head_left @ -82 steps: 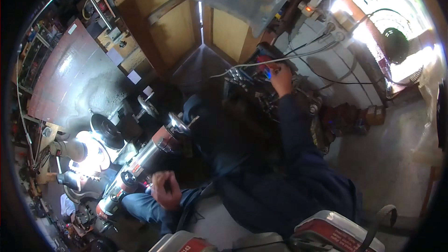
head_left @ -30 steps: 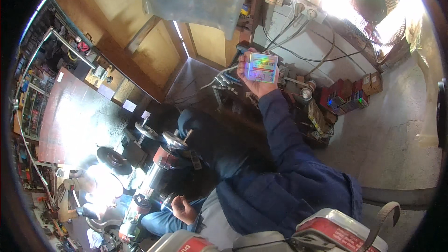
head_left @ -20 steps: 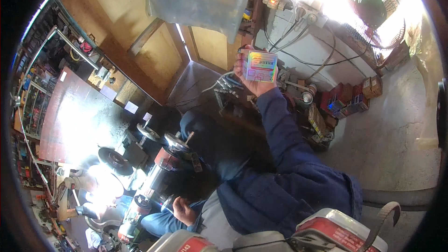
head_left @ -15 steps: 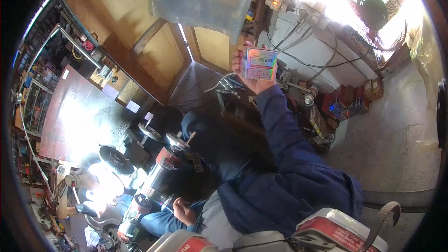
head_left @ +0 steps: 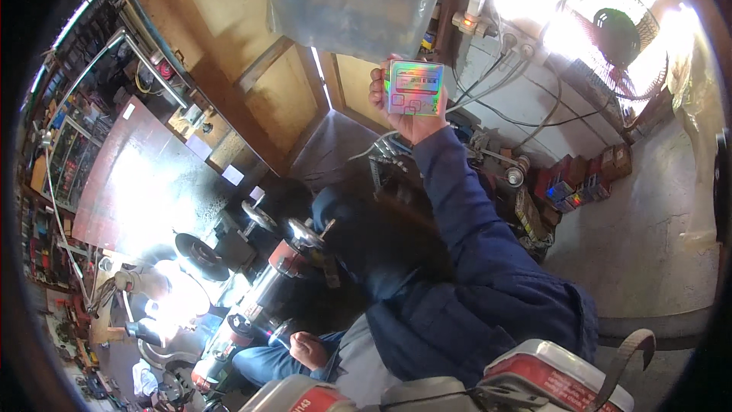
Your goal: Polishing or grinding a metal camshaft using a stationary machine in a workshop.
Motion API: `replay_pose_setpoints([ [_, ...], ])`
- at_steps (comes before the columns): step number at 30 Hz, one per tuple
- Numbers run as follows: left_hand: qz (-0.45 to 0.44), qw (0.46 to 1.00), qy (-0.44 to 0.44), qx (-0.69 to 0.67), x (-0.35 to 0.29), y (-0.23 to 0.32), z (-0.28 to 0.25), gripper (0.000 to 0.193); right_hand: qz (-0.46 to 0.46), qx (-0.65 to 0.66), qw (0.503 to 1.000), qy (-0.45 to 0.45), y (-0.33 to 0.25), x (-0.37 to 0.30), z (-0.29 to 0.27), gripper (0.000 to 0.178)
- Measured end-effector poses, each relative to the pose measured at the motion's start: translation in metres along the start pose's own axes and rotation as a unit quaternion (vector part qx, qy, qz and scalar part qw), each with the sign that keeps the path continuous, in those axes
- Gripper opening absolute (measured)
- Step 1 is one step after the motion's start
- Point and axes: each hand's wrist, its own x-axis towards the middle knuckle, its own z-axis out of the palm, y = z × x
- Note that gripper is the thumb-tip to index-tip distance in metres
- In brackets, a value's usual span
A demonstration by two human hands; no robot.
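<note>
The box (head_left: pixel 415 88) looks glossy and iridescent, the handwheel (head_left: pixel 305 234) polished metal, the sleeve (head_left: pixel 467 202) matt cloth, the doors (head_left: pixel 280 90) wood.

A: What's in front of you?
B: Your right hand (head_left: pixel 421 128), with the package (head_left: pixel 415 89) in it, and beyond it the double doors (head_left: pixel 286 76), with a sheet (head_left: pixel 351 11) hanging in front of their upper part
A: To your left?
B: The machine (head_left: pixel 263 286), handwheels (head_left: pixel 306 233) at its far end, and your left hand (head_left: pixel 309 351) right of its near half
A: And right?
B: Boxes (head_left: pixel 576 179) on the floor (head_left: pixel 633 236), the fan (head_left: pixel 614 30) beyond them, power sockets (head_left: pixel 474 24) between fan and package
</note>
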Motion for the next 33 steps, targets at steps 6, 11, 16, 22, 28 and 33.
replay_pose_setpoints([
  [6, 0.015, 0.999, -0.020, 0.020, 0.002, 0.019, 0.000, 0.057, -0.025, -0.084, 0.991, 0.105, 0.017, 0.007, 0.026, 0.039],
  [11, -0.038, 0.998, -0.004, -0.046, 0.002, 0.032, 0.002, 0.053, -0.016, -0.082, 0.994, 0.076, 0.026, 0.013, 0.033, 0.042],
  [16, -0.011, 0.999, 0.023, -0.036, 0.003, 0.024, 0.006, 0.047, 0.032, 0.006, 0.999, -0.021, 0.025, 0.025, 0.021, 0.053],
  [22, -0.021, 0.998, 0.018, -0.061, 0.003, 0.030, 0.003, 0.038, 0.031, 0.008, 0.999, -0.006, 0.029, 0.028, 0.033, 0.053],
  [28, -0.015, 0.986, 0.047, -0.160, 0.004, 0.046, 0.005, 0.036, 0.030, -0.010, 1.000, 0.003, 0.030, 0.020, 0.031, 0.053],
  [33, -0.031, 0.977, 0.036, -0.209, 0.004, 0.017, 0.005, 0.042, -0.026, -0.093, 0.984, 0.148, 0.058, -0.014, 0.006, 0.048],
])
